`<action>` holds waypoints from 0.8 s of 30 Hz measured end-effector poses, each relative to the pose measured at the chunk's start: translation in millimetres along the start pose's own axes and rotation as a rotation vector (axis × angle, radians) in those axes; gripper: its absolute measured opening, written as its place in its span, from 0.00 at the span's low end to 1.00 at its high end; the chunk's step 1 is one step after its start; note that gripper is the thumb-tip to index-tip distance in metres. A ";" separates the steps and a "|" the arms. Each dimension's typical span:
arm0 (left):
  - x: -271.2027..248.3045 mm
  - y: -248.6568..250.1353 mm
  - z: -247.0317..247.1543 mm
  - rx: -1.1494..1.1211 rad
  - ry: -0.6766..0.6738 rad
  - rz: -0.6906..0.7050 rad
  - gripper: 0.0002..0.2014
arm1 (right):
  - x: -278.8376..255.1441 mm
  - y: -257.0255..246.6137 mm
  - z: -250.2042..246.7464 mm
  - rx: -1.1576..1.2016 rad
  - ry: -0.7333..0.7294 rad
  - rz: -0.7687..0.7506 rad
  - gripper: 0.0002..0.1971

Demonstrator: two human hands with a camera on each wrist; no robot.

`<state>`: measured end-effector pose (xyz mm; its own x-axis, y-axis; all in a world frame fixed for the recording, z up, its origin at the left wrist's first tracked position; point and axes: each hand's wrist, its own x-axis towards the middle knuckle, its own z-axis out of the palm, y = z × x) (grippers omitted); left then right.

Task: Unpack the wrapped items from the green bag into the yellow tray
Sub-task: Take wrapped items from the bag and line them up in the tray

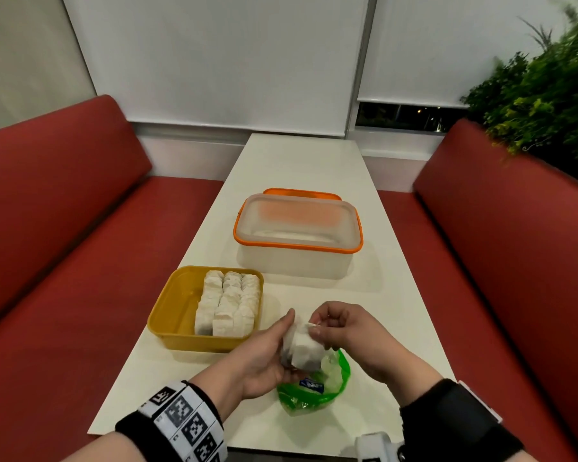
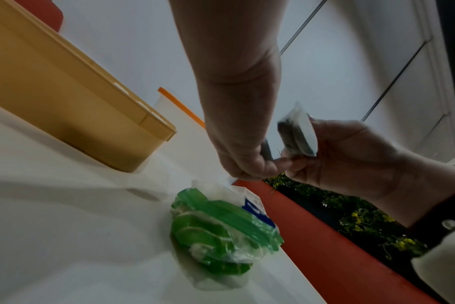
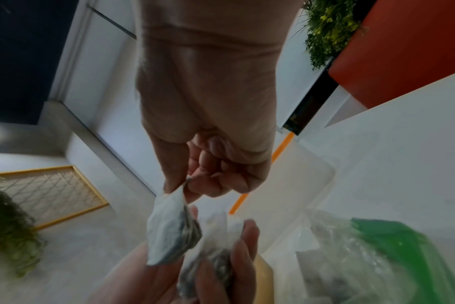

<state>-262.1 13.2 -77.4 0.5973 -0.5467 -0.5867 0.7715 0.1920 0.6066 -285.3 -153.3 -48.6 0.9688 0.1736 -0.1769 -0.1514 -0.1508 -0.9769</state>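
Note:
The yellow tray (image 1: 171,315) stands at the table's left, with rows of white wrapped items (image 1: 229,303) filling its right half. The crumpled green bag (image 1: 314,391) lies on the table near me, right of the tray. Just above the bag, my left hand (image 1: 274,348) grips a small stack of wrapped items (image 1: 304,350) from below. My right hand (image 1: 327,325) pinches the top corner of one wrapped item (image 3: 169,228) in that stack. In the left wrist view the bag (image 2: 221,226) lies below both hands, and the tray (image 2: 65,92) is to the left.
A clear container with an orange rim (image 1: 281,245) stands behind the tray, an orange lid (image 1: 301,192) behind it. Red benches (image 1: 80,261) flank the narrow white table (image 1: 297,161). A leafy plant (image 1: 548,95) rises at the right. The table's near edge is close below the bag.

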 end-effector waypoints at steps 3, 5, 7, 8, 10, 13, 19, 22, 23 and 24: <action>-4.1 -3.4 -0.9 -0.029 -0.094 -0.022 0.28 | 3.5 0.1 7.6 -0.097 0.079 0.019 0.06; -6.2 -4.9 -4.8 -0.020 -0.119 0.016 0.19 | 5.7 3.4 12.3 -0.216 0.136 0.012 0.07; -7.8 -5.5 -8.2 0.028 -0.108 0.082 0.16 | 6.1 4.0 15.9 -0.297 0.190 0.011 0.09; -7.8 -4.6 -9.4 0.054 -0.090 0.115 0.17 | 6.2 3.5 16.9 -0.303 0.214 0.016 0.10; -7.5 -3.5 -8.1 0.092 -0.044 0.169 0.18 | 5.3 3.8 16.7 -0.292 0.245 0.034 0.13; -5.7 -5.2 -1.2 0.083 0.038 0.244 0.20 | 3.4 3.3 13.2 -0.323 0.271 0.043 0.14; -0.1 -16.4 21.7 -0.002 0.144 0.341 0.13 | -3.1 6.1 -3.7 -0.272 0.312 0.001 0.11; -0.3 -21.7 29.6 0.003 0.198 0.374 0.11 | -7.8 11.1 -6.7 -0.219 0.252 0.022 0.12; -0.9 -23.5 32.0 0.008 0.218 0.387 0.11 | -8.2 12.2 -7.6 -0.219 0.228 0.027 0.12; -1.2 -24.6 32.7 0.016 0.237 0.400 0.10 | -7.5 12.7 -8.4 -0.227 0.207 0.029 0.12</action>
<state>-289.0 -17.4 -74.1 0.8824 -0.2309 -0.4100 0.4678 0.3362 0.8174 -292.8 -164.8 -58.6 0.9877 -0.0320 -0.1531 -0.1540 -0.3707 -0.9159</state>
